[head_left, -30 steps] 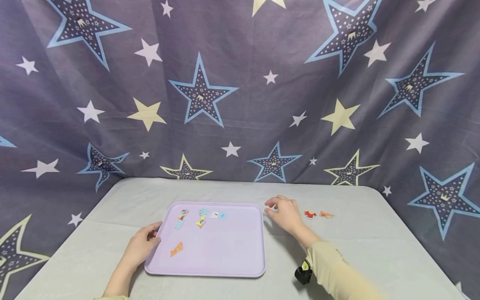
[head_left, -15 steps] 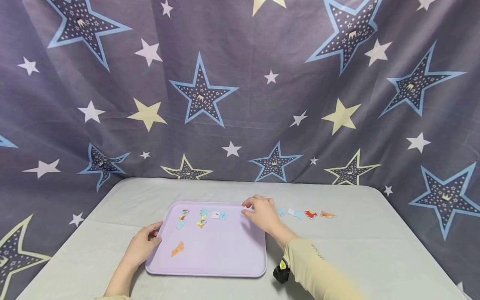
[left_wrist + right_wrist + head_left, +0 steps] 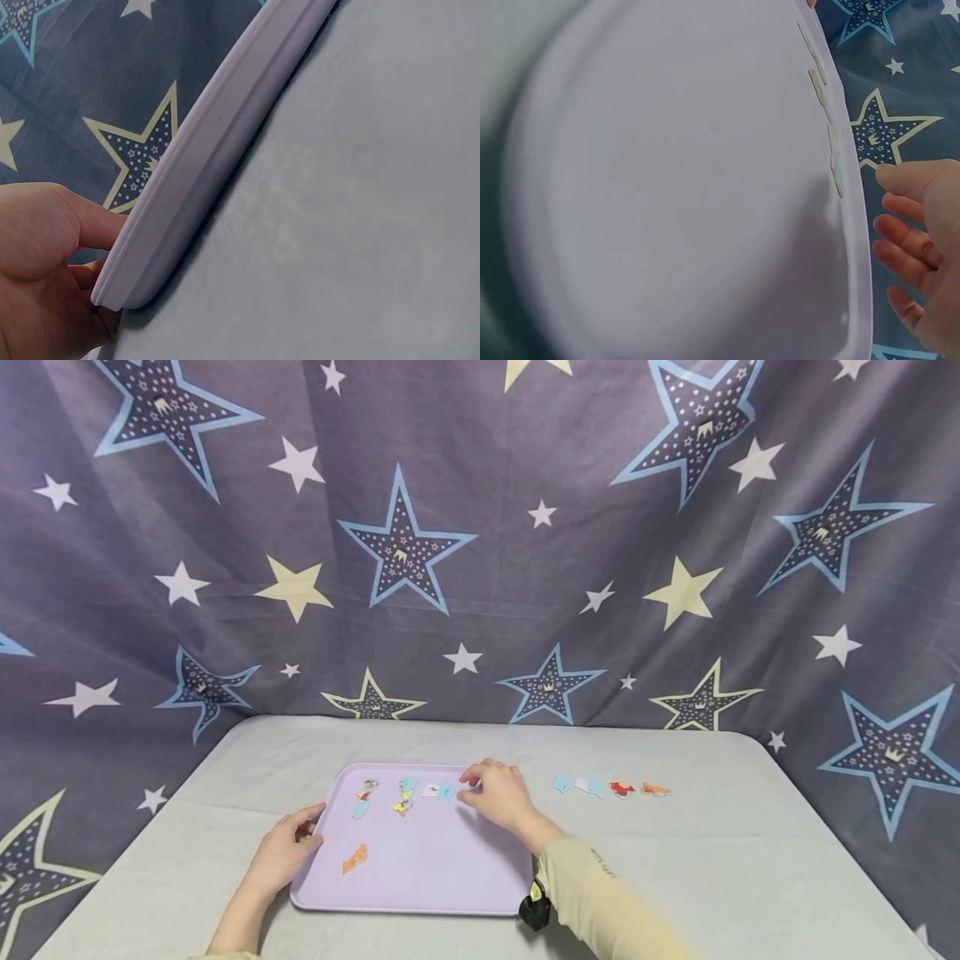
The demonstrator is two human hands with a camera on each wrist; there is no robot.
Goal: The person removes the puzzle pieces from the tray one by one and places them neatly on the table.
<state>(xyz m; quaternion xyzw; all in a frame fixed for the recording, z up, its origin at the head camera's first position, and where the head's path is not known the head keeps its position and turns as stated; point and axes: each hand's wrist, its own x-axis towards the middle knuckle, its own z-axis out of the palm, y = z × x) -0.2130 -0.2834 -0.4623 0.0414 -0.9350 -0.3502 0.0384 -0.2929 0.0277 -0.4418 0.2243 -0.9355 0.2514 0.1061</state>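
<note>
In the head view, my left hand [image 3: 285, 850] grips the left edge of a lilac tray [image 3: 420, 885]; the left wrist view has the thumb at the tray's rim [image 3: 187, 172]. My right hand [image 3: 498, 795] is above the tray's far right part, fingers loosely bent and apart, with nothing visible between them. Just left of its fingertips lies a flat white-and-blue puzzle piece pair [image 3: 438, 791]. Farther left in the tray are a blue-and-yellow cutout [image 3: 405, 796] and a red-and-blue cutout [image 3: 364, 798]. An orange cutout [image 3: 355, 858] lies nearer the front.
Right of the tray, on the grey table [image 3: 712, 877], a row holds a blue piece [image 3: 561, 784], a white-and-blue piece [image 3: 589, 787], a red piece [image 3: 621, 788] and an orange piece [image 3: 656, 789]. A star-patterned curtain [image 3: 480, 510] hangs behind.
My right hand has moved left from beside the tray to over it, uncovering the blue and white-and-blue pieces on the table. The left hand has stayed at the tray's edge.
</note>
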